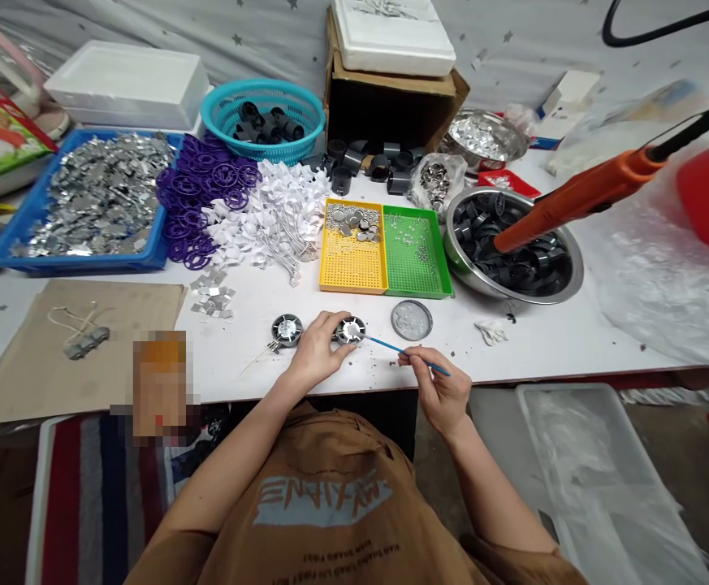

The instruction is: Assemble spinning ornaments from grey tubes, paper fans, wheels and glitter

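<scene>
Facing a white bench (537, 341), with loads along its far edge and down both ends. Toward the far left corner, a blue tray (86, 265) heaped with silvery metal bits; nearer the left end, brown sheets (128, 317) reaching the near edge, with a small grey bundle and pale cords on top. Toward the right end, a steel bowl (575, 268) full of dark curved pieces — an orange tool (579, 199) slanting across it in view. At the middle of the far edge, an open carton (391, 82) under a white foam slab; just left of that, a teal basket (305, 136) with black cups inside. Between blue tray and bench middle, purple rings (208, 175) piled against white scraps (257, 207). At the bench middle, a yellow tray (351, 282) and a green tray (418, 284) side by side, both holding small metal parts.

Just in from the middle of the near edge, two hands. With the left hand (318, 345), holding a round disc (350, 330), grip closed between thumb and fingers. With the right hand (443, 388), pinching a thin blue rod (394, 348), tip at the disc's right side. Beyond the rod, a shallow dish (394, 314) of clear material. Left of the left hand, near the same edge, a second disc (287, 329) — thin wires trailing from it.
</scene>
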A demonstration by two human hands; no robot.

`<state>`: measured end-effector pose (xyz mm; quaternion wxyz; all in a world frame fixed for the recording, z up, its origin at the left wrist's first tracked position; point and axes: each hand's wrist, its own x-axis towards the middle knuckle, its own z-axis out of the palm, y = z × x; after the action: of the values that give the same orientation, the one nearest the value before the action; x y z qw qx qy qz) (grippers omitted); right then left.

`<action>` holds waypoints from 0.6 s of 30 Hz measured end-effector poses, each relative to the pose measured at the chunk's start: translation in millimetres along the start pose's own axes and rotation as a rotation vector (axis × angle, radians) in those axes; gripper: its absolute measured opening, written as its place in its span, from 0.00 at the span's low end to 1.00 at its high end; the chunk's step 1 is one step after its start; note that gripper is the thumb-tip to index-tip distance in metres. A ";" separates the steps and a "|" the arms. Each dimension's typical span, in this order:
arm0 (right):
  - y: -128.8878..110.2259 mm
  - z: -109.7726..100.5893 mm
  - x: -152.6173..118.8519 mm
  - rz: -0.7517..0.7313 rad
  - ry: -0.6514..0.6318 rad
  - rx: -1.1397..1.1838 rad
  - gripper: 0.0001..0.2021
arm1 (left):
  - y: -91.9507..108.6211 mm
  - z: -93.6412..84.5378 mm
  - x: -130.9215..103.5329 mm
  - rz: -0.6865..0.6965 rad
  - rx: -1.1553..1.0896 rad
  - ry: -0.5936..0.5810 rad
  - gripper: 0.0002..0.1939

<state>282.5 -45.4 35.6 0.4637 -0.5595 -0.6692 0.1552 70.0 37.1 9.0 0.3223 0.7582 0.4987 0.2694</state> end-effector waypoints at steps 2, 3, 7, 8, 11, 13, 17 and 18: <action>-1.5 -1.1 0.8 -0.019 -0.008 -0.031 0.08 | -1.2 0.3 -0.4 0.005 -0.010 0.005 0.25; -1.5 -1.5 0.8 -0.026 -0.012 -0.038 0.08 | -1.8 0.4 -0.6 0.009 -0.015 0.007 0.25; 0.4 -2.2 -1.3 -0.024 -0.011 -0.021 0.09 | -2.7 0.3 -1.0 0.013 -0.022 0.002 0.25; 0.8 -2.3 -1.7 -0.010 -0.004 0.004 0.09 | -2.6 0.2 -1.0 0.010 -0.020 -0.001 0.25; 0.6 -2.1 -1.7 0.053 0.040 0.107 0.09 | -2.1 -0.2 -0.7 0.013 -0.014 -0.004 0.25; -0.7 -1.2 -0.8 0.082 0.074 0.153 0.09 | -1.8 -0.2 -0.6 0.019 -0.012 0.000 0.25; -2.4 3.5 0.9 0.079 0.054 0.172 0.08 | -1.6 -0.1 -0.8 0.022 -0.007 0.011 0.25; -1.9 4.8 0.9 0.075 0.031 0.171 0.08 | -1.7 -0.1 -0.9 0.021 -0.008 0.012 0.25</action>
<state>277.6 -43.8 34.9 0.5139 -0.5449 -0.6247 0.2206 68.7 36.8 7.7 0.3191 0.7607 0.4914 0.2793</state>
